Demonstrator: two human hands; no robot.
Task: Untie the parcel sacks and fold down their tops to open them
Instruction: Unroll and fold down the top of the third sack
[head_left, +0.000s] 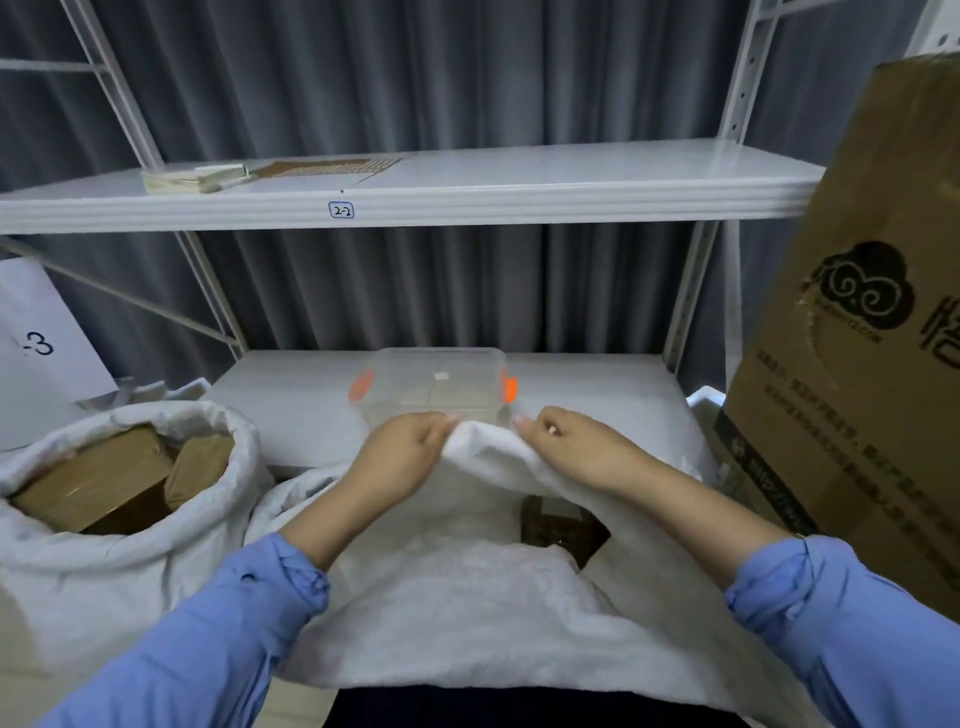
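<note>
Blue rolled sleeves (249, 623) occupied the bottom of the view, with both bare forearms reaching forward over the centre sack (467, 597). This white sack lay directly in front of the person, against the front edge of the lower shelf (291, 395).

The left hand (402, 447) and the right hand (566, 447) were positioned near each other at the sack's far rim. Each hand had its fingers curled and pinched the white fabric between thumb and fingers, holding that rim raised. Motion blur obscured the fingertips of the left hand. A dark box (561, 525) was visible inside the mouth, below the right wrist.

The left sack (130, 561) stood beside the centre sack, touching it. Its top was rolled down into a thick collar and its mouth was open, exposing brown cardboard parcels (88, 483).

A clear plastic container (441, 384) with orange latches sat on the lower shelf just beyond the hands. The upper shelf (519, 176) carried a label (341, 210) reading "2-2" and flat items (197, 176) at its left end. A large printed carton (857, 364) stood at the right. A grey curtain (415, 78) hung behind the rack.
</note>
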